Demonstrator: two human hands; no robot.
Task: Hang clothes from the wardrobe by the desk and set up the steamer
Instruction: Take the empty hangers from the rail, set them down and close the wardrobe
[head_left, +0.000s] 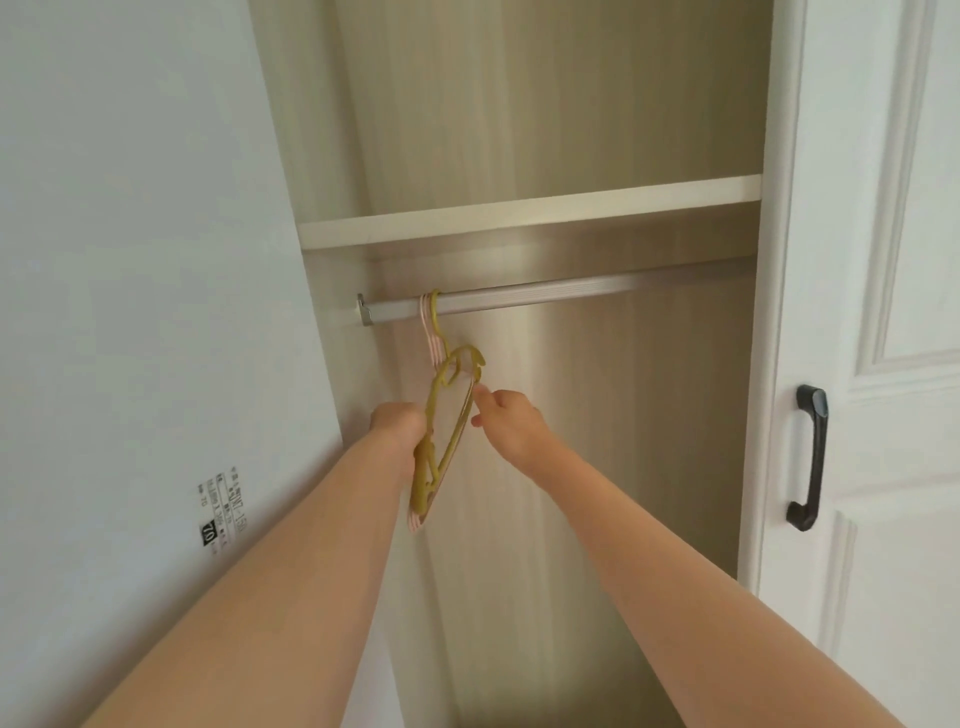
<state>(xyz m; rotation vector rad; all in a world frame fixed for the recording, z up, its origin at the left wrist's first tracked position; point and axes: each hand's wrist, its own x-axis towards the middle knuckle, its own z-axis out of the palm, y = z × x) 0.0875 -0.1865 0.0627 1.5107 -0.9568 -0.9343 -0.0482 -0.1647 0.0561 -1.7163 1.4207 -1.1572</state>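
Observation:
Inside the open wardrobe a metal hanging rail (545, 293) runs left to right. An olive-yellow plastic hanger (434, 447) and some pink hangers (430, 340) hook over the rail near its left end. My left hand (397, 428) grips the bundle of hangers at their left side. My right hand (506, 415) pinches the right arm of the yellow hanger with thumb and forefinger. No clothes and no steamer are in view.
A white shelf (530, 210) sits just above the rail. The white wardrobe door (883, 312) with a dark handle (809, 457) stands at the right. A white side panel (130, 312) with a printed label (221, 509) is at the left.

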